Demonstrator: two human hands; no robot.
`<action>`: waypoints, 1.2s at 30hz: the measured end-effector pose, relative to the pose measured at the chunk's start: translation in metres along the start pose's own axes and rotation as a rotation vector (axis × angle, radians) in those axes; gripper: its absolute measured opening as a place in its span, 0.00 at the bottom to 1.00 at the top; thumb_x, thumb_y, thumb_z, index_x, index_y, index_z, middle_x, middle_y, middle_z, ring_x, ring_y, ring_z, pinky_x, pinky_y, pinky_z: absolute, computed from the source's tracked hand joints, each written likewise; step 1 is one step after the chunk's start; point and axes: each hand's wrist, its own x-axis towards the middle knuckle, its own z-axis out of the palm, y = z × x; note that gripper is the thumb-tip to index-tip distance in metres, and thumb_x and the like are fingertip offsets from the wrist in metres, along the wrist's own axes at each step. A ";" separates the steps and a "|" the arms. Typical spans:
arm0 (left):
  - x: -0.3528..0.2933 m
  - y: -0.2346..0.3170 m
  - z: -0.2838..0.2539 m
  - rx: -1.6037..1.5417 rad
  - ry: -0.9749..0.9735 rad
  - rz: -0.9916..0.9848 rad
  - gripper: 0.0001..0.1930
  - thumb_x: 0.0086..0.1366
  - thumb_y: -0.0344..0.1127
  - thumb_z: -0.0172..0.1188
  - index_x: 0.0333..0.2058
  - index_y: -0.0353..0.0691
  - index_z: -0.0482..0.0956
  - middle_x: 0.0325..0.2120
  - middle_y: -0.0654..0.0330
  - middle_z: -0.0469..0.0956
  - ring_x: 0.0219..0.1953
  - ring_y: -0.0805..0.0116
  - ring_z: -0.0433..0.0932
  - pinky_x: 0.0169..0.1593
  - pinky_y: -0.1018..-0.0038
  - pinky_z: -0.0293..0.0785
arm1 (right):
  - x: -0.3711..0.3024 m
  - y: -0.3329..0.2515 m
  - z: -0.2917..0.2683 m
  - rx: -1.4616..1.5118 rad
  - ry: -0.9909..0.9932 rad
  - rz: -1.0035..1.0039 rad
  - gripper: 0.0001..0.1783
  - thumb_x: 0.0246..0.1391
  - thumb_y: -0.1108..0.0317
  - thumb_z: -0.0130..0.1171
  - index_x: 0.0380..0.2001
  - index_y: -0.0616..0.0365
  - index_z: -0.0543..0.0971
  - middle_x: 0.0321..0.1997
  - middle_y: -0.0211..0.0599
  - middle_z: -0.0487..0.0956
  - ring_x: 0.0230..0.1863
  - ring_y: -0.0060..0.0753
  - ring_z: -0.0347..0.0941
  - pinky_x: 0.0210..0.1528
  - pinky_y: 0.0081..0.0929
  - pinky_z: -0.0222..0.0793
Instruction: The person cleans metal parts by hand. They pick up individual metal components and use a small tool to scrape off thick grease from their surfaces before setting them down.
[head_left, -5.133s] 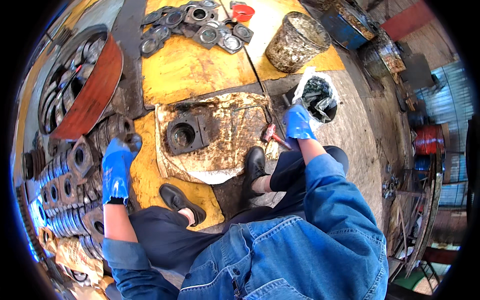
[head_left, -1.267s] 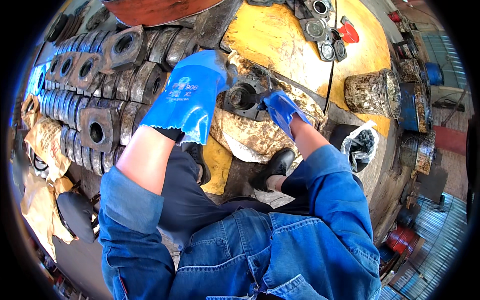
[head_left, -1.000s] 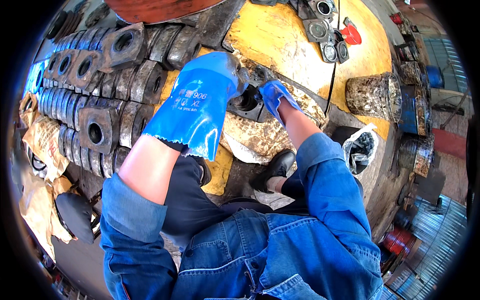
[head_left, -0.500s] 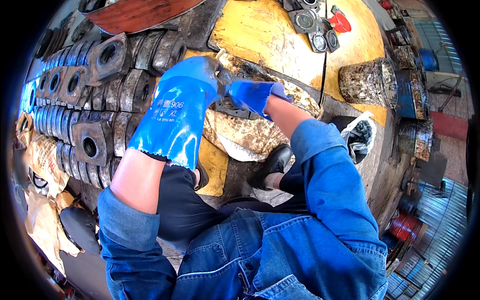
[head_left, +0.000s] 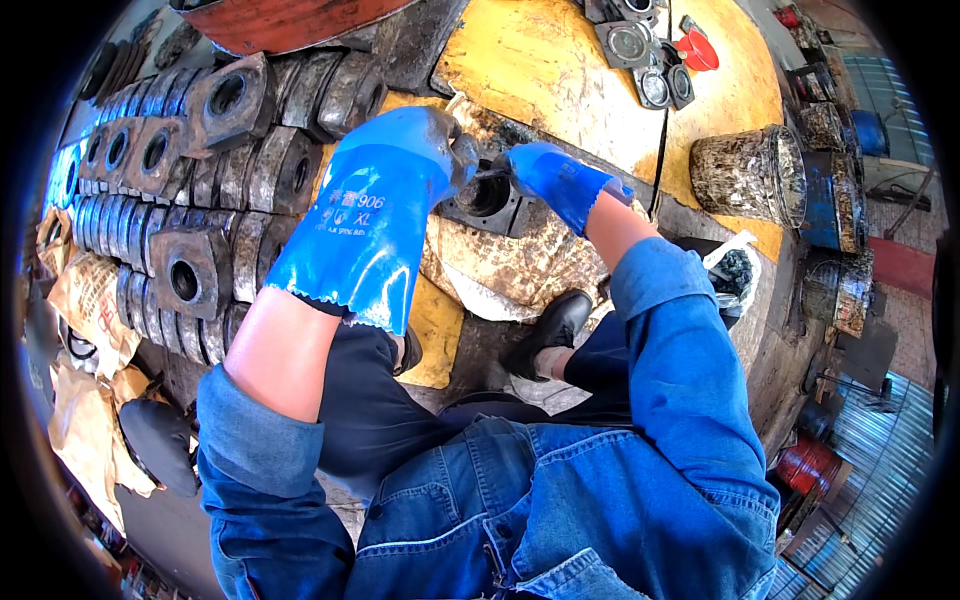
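Observation:
A dark square metal block with a round hole lies on a stained, crumpled sack between my feet. My left hand, in a long blue rubber glove with a blackened finger end, is at the block's left far edge with its fingers curled in. What those fingers hold, if anything, is hidden. My right hand, in a matching blue glove, is at the block's right side, fingers closed and pointing left toward the hole. Something dark and thin seems to lie at its fingertips, too small to name.
Rows of greasy metal blocks with holes are stacked at the left. An orange-red tub stands at the far left. On the yellow board lie several dark ring parts and a red funnel-like piece. A grimy bucket stands right.
My right hand has moved right, away from my left, and the block's round hole now shows between them. My left hand remains near the block. The whole view has shifted slightly.

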 end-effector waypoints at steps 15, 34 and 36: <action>0.004 0.000 0.004 0.038 0.030 0.007 0.21 0.52 0.48 0.64 0.45 0.51 0.79 0.40 0.53 0.79 0.43 0.52 0.78 0.46 0.63 0.74 | -0.042 -0.041 0.043 0.194 0.308 -0.282 0.07 0.49 0.71 0.52 0.23 0.61 0.78 0.28 0.50 0.76 0.29 0.54 0.71 0.30 0.36 0.68; 0.024 -0.022 0.027 0.051 0.077 -0.009 0.18 0.52 0.46 0.63 0.42 0.49 0.80 0.37 0.52 0.80 0.41 0.53 0.78 0.45 0.64 0.74 | -0.080 -0.043 0.050 0.831 0.271 0.308 0.12 0.57 0.63 0.51 0.31 0.60 0.79 0.18 0.35 0.68 0.20 0.27 0.62 0.22 0.31 0.59; 0.026 -0.021 0.030 0.052 0.093 0.023 0.17 0.52 0.45 0.63 0.42 0.49 0.81 0.37 0.53 0.80 0.41 0.53 0.79 0.44 0.64 0.74 | -0.089 -0.054 0.041 0.409 0.186 0.156 0.18 0.59 0.55 0.50 0.38 0.59 0.79 0.30 0.47 0.78 0.31 0.36 0.72 0.35 0.31 0.66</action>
